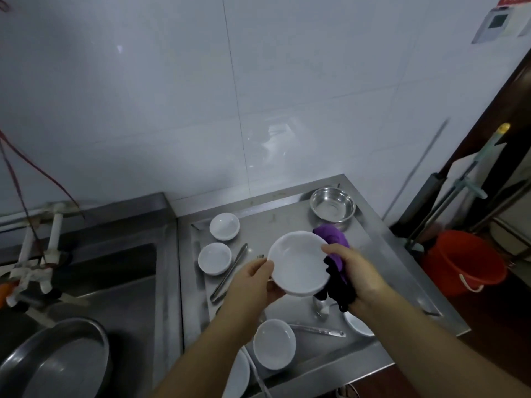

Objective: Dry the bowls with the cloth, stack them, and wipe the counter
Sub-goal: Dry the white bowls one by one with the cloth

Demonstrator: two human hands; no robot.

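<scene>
A white bowl [298, 262] is held up above the steel counter [388, 254], tilted toward me. My left hand [253, 282] grips its left rim. My right hand [356, 271] holds a purple and black cloth [334, 251] against the bowl's right rim. Three more white bowls sit on the counter: one at the back left [224, 226], one in front of it [214, 258], one near the front edge [274, 343]. Part of another white dish [357, 324] shows under my right forearm.
A steel bowl [332, 208] stands at the counter's back right. Tongs [230, 272] and a metal utensil [316, 330] lie on the counter. A sink [115, 282] with a large steel basin [57, 360] is on the left. A red bucket [462, 262] stands on the floor at right.
</scene>
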